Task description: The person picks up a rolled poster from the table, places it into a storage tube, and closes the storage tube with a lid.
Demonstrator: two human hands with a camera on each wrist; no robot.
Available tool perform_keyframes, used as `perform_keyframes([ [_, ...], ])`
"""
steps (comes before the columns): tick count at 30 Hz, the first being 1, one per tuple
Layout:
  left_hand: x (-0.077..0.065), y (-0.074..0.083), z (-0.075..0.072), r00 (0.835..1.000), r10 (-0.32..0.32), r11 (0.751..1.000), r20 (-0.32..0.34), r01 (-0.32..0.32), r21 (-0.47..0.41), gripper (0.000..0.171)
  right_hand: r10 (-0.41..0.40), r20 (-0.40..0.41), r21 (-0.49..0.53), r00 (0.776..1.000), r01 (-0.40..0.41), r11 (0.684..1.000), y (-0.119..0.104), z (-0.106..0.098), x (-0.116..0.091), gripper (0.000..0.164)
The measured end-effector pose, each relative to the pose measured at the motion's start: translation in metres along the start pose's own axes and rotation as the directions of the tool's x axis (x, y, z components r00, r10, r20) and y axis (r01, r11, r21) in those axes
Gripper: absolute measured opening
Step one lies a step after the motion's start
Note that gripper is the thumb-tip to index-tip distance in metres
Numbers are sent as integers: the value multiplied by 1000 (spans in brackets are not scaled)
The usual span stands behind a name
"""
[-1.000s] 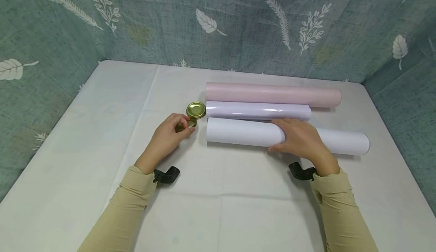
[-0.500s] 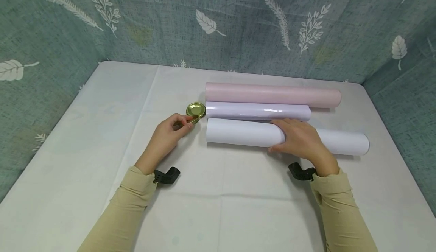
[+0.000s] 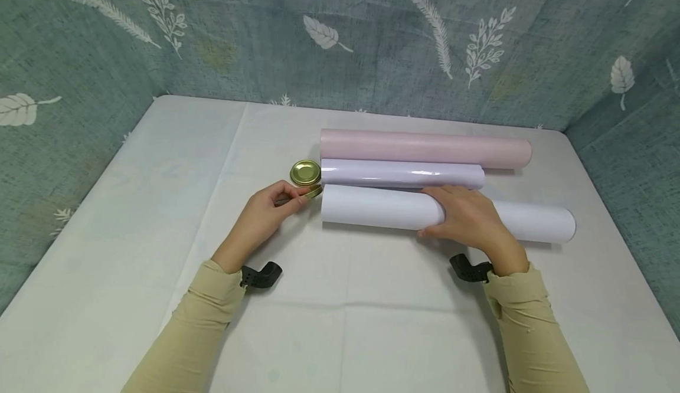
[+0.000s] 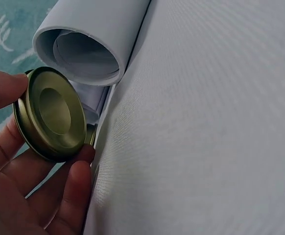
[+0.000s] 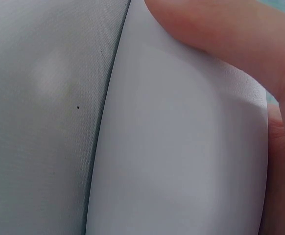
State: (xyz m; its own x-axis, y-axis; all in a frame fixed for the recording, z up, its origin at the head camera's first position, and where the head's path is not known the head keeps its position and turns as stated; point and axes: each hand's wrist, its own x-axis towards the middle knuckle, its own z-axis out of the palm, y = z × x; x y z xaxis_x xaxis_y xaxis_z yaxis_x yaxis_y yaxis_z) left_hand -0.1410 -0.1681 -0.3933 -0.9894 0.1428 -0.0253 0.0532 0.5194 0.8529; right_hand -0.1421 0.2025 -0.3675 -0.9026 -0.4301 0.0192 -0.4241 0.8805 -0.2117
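Observation:
My left hand (image 3: pixel 259 219) pinches a gold metal jar lid (image 4: pixel 57 112) between thumb and fingers. The lid is tilted on edge, close to the open left end of a white paper roll (image 3: pixel 377 207). In the left wrist view the roll's hollow end (image 4: pixel 86 56) shows a looser sheet curled inside. My right hand (image 3: pixel 470 219) grips the middle of this roll, thumb on the near side and fingers over the top. A second gold lid (image 3: pixel 305 172) lies flat behind the left hand, beside the end of a glossy lilac roll (image 3: pixel 398 174).
A longer pink roll (image 3: pixel 425 148) lies behind the lilac one, the rolls side by side with left ends nearly level. All rest on a white-covered table (image 3: pixel 297 340). A leaf-patterned grey-green curtain (image 3: pixel 372 56) stands along the table's back and sides.
My left hand has moved slightly right with the held lid, which has turned more on edge and come up to the white roll's end. The right hand and the rolls stay put.

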Motion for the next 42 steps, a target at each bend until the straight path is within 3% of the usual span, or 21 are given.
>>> perform_keyframes([
  [8,0,-1,0,1000,10,1000,6,-10,5,31,-3,-10,-2,1000,3,1000,-1,1,-1,85],
  [23,0,-1,2,999,5,999,35,-3,-36,38,-14,-10,-1,1000,14,1000,-1,0,0,84],
  [30,-2,5,0,994,48,996,102,-39,-85,24,-3,7,5,1000,3,1000,1,-1,0,85],
  [35,-1,0,0,987,60,995,146,-47,-93,26,-1,8,4,1000,1,1000,0,0,0,84],
  [42,-2,0,3,964,101,994,247,-88,-62,22,-12,-2,4,1000,12,1000,0,1,0,83],
])
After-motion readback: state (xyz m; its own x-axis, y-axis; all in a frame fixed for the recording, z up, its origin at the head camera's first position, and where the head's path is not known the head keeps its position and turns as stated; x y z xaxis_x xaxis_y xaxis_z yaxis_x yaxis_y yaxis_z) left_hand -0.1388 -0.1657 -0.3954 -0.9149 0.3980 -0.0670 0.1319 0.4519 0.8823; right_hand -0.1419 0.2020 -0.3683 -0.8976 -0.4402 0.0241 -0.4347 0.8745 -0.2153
